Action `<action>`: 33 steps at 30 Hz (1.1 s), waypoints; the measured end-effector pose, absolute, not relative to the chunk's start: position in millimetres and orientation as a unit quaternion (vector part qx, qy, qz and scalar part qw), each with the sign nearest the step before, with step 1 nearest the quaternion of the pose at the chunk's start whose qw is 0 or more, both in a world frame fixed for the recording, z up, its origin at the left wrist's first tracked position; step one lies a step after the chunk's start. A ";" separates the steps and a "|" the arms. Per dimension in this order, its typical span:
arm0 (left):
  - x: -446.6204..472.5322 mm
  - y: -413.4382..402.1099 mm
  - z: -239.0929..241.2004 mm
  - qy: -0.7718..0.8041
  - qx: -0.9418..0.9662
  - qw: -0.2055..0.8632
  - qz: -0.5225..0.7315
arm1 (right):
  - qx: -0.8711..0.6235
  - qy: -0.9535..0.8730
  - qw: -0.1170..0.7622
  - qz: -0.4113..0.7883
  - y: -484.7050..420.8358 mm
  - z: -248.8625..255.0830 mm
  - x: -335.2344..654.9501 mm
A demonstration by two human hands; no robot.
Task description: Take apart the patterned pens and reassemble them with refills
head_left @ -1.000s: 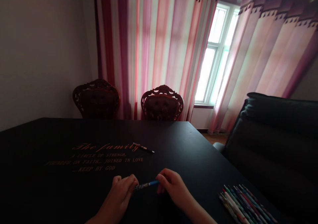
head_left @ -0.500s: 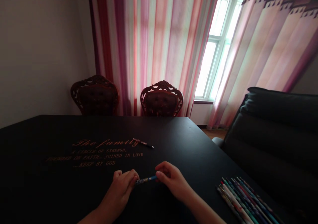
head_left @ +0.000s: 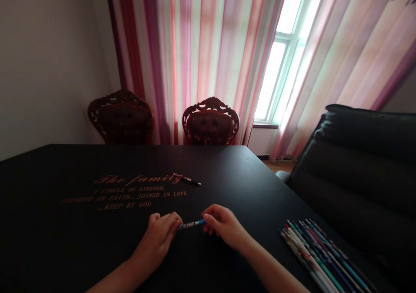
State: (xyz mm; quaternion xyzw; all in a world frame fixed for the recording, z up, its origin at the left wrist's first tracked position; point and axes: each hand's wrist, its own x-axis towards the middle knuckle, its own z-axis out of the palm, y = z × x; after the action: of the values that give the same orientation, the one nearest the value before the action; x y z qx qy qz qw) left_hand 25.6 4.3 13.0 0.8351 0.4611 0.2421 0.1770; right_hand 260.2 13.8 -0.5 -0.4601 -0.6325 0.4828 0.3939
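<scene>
A blue patterned pen [head_left: 191,225] spans the gap between my two hands, just above or on the black table [head_left: 227,171]; I cannot tell which. My left hand [head_left: 161,233] is closed around its left end. The fingertips of my right hand [head_left: 224,226] pinch its blue right end. Both ends of the pen are partly hidden by fingers. Beyond my hands, a dark patterned pen [head_left: 187,179] with a silvery tip lies on the table, at the end of the printed lettering [head_left: 139,193].
Several pens [head_left: 325,254] lie side by side at the table's right edge. A black padded armchair [head_left: 357,167] stands close on the right. Two carved chairs, one at the left [head_left: 120,117] and one near the middle [head_left: 211,122], back onto striped curtains [head_left: 208,46].
The view has tilted slightly down, so the table and everything else sit higher in the picture. Both hands keep their hold on the blue pen, with little other movement.
</scene>
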 end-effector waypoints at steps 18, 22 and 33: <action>17.5 14.3 -0.3 0.524 0.789 0.102 0.303 | -0.523 -0.595 0.463 0.398 35.6 16.9 309.8; 18.7 10.8 0.3 0.511 0.807 0.048 0.292 | -0.525 -0.607 0.465 0.374 34.6 19.1 313.8; 20.0 14.6 -0.2 0.537 0.802 0.079 0.249 | -0.468 -0.686 0.400 0.387 16.3 22.4 282.6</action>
State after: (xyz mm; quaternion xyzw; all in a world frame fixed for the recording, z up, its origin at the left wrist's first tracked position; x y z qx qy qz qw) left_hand 20.0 14.6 -0.2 0.8023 0.5367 0.2491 0.0787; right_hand 282.6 16.3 22.4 -0.4680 -0.6864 0.3868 0.4003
